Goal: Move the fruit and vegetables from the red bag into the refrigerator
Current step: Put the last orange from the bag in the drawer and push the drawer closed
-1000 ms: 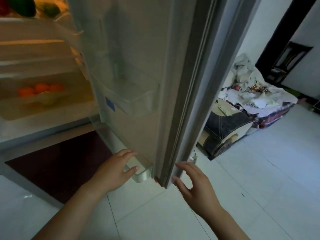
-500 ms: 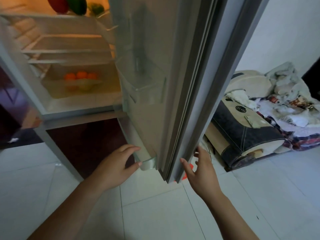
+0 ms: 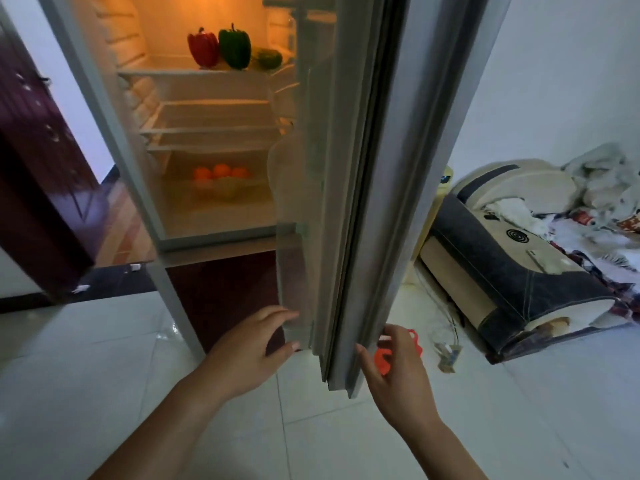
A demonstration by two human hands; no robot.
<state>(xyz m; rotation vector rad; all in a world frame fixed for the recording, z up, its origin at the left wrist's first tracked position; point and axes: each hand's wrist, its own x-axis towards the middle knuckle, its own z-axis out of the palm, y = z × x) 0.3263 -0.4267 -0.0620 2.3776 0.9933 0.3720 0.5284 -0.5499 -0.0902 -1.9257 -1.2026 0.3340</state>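
Note:
The refrigerator door [image 3: 360, 168] stands edge-on in front of me, part-way open. On the lit top shelf sit a red pepper [image 3: 203, 47], a green pepper [image 3: 234, 46] and another green vegetable [image 3: 267, 57]. Several oranges [image 3: 220, 172] and a pale fruit lie in the bottom drawer [image 3: 180, 206]. My left hand [image 3: 250, 344] touches the inner bottom corner of the door, fingers apart. My right hand [image 3: 394, 368] is at the door's outer edge, fingers spread, holding nothing. A bit of red [image 3: 414, 342] shows behind my right hand; I cannot tell whether it is the bag.
A dark red lower refrigerator door [image 3: 221, 292] is shut below. A dark wooden door [image 3: 38, 174] stands at the left. A rolled mattress and bedding [image 3: 512, 258] lie on the white tiled floor [image 3: 519, 410] at the right, with a cable and plug [image 3: 448, 355] nearby.
The door has swung further towards shut and now stands edge-on to me. My view has shifted left and up, showing more of the shelves. Both hands stay at the door's bottom.

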